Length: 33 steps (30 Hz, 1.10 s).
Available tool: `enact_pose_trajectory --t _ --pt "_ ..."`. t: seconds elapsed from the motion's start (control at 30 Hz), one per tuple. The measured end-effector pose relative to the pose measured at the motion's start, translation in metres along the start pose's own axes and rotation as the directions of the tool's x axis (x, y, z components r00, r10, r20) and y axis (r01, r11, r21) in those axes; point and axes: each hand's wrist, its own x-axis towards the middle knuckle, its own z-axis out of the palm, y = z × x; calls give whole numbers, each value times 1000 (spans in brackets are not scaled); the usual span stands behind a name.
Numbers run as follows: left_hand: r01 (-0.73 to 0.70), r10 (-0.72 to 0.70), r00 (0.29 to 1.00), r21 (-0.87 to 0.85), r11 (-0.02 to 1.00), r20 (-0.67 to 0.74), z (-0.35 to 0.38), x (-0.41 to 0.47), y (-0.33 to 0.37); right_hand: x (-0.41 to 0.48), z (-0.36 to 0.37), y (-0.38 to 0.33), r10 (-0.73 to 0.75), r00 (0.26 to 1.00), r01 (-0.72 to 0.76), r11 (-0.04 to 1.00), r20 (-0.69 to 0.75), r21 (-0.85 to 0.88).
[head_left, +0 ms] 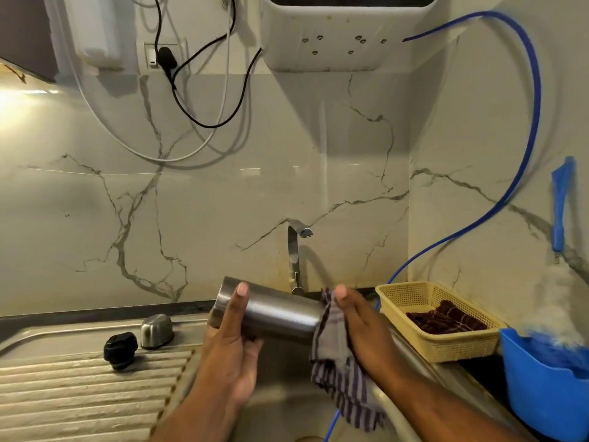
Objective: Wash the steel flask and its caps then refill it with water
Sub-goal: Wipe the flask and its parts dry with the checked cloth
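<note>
**Flask held over the sink, cloth at its end**

The steel flask [280,317] lies nearly on its side in the air above the sink basin [287,406], low in the view towards 6 o'clock. The left hand [232,342] grips its body, thumb across the top and fingers curled beneath. At the flask's 3 o'clock end the right hand [363,327] holds a striped cloth [334,378] against the metal, and the rest of the cloth hangs down into the basin.

At 9 o'clock from the flask, two caps sit apart from it on the ribbed drainboard [79,393]: a black cap [120,349] and, just beside it, a steel cap [156,330].

The tap [294,250] rises at 12 o'clock from the flask. At 3 o'clock a yellow basket [446,346] on the worktop holds a dark checked cloth [446,319], with a blue tub [541,393] beyond it.

A white appliance [344,36] hangs on the wall at 12 o'clock. White lettering on its dark band is cut by the frame edge and cannot be read.
</note>
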Motion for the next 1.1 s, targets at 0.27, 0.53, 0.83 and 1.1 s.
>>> enact_pose_trajectory --t 0.27,0.53,0.83,1.1 --pt "62 -127 976 332 941 177 8 -21 -24 -23 20 -30 -309 792 589 616 526 -524" --pt "-349 -134 814 660 665 565 0 -11 2 -17 2 -41 -279 943 296 953 178 -71" --pt "-353 -472 760 894 278 447 -35 -27 -9 -9 3 -48 114 974 37 768 -193 640" --pt "-420 -179 871 882 215 458 7 -15 -42 -10 7 -39 185 961 1 739 -205 674"
